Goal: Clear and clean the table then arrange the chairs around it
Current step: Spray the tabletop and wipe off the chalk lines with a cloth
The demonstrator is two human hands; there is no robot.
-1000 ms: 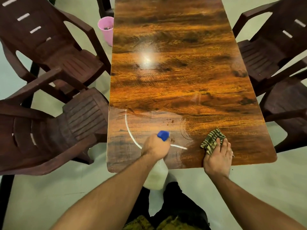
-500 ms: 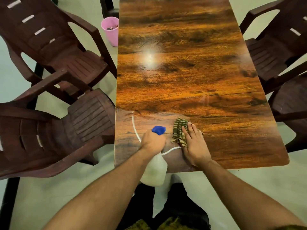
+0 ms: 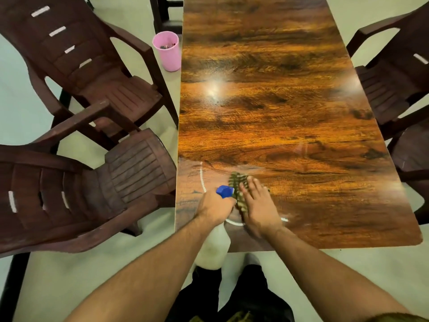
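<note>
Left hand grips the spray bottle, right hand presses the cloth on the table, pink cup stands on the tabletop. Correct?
Not quite. Head view: the pink cup stands on the floor beside the table, not on it. The rest holds.

Body only. Left forearm point(image 3: 151, 275) at lower left of centre and right forearm point(image 3: 325, 270) at lower right were both bare from the wrist down to the frame edge. Left hand point(image 3: 216, 206) and right hand point(image 3: 260, 205) were bare too, and motion-blurred, so fine detail was unreadable. A sliver of olive-brown sleeve point(image 3: 399, 318) showed at the bottom right corner. Black trousers point(image 3: 250, 293) at bottom centre were plain and matte. A strip of olive-yellow patterned fabric point(image 3: 234, 318) sat on the very bottom edge; couldn't tell which garment. A pale grey toe point(image 3: 251, 257) showed just above the trousers; sock or shoe, couldn't tell.
</note>
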